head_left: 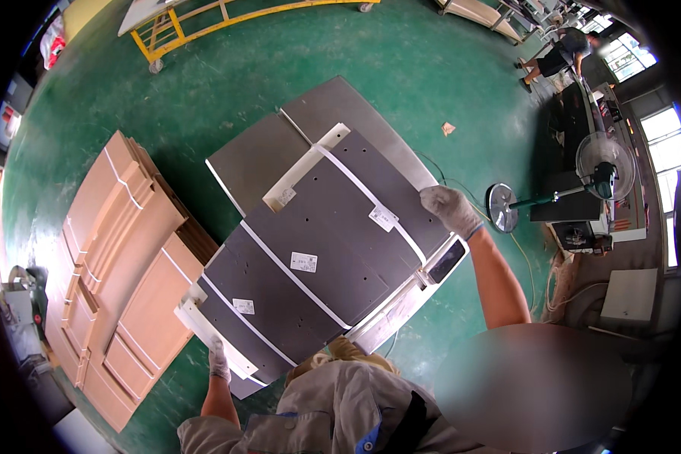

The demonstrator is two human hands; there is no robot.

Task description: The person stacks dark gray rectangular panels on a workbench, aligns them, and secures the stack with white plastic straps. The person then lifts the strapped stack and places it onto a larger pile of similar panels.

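Observation:
In front of me is a broad bundle of dark grey panels (333,227), tied with white straps (268,250) and bearing several white paper labels (304,262). My gloved right hand (450,210) is closed around its right corner, fingers curled over the edge. At the lower left, my gloved left hand (218,359) grips the bundle's edge beside a white padding strip (223,340); its fingers are partly hidden. Another pale strip (303,170) lines the far left edge. Beyond and partly under the bundle lie more grey panels (340,106).
To the left are strapped stacks of brown boards (144,318). A yellow-framed cart (178,26) stands at the far side. At right are a standing fan (605,166), a round fan base (502,208), cables on the green floor (401,68), and another person (567,53) by a bench.

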